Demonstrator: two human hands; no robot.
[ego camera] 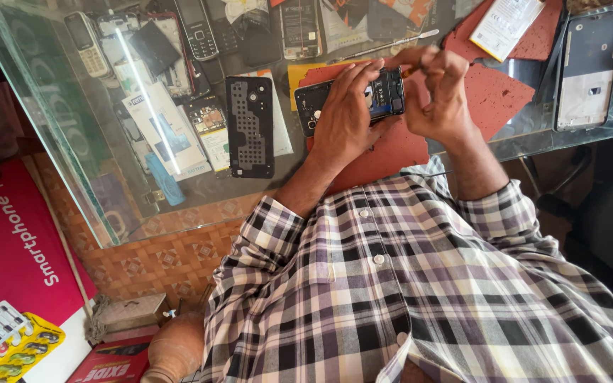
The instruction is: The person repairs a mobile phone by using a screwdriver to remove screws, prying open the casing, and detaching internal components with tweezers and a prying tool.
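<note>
**Opened phone held over the red mat**

The left hand [345,113] lies curled over an opened black phone [384,96], its dark inner frame exposed, above a rough red mat [494,92] on the glass counter [51,106]. The right hand [443,92] pinches a thin tool [411,71]. Beyond lies a perforated black back panel [250,126].

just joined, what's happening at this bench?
A person in a plaid shirt is working on an opened phone over a red mat on a glass counter. The left hand steadies the phone body; the right hand pinches a thin tool at its upper edge. A removed black back panel lies to the left, with other phones and parts beyond.
</note>
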